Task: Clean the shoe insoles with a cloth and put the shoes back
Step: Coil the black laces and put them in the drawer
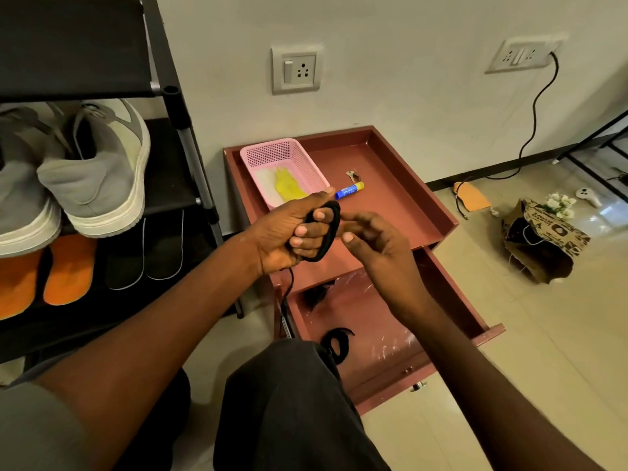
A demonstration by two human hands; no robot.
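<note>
Above the open brown drawer (390, 338), a coiled black cord (328, 232) was gripped by the left hand (289, 229), while the right hand (370, 243) was held loosely open beside it.

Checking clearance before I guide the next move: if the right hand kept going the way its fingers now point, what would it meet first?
Probably the black cord coil gripped in the left hand; the right hand points left at it, though depth is unclear.

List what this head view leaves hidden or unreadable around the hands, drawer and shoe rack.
- Black cord: the left hand covers most of its coil.
- Open drawer: the knee and right hand hide part of its contents.
- Blue tube: label too small to read.
- Grey shoes: left one cut off by the frame's edge.
</note>
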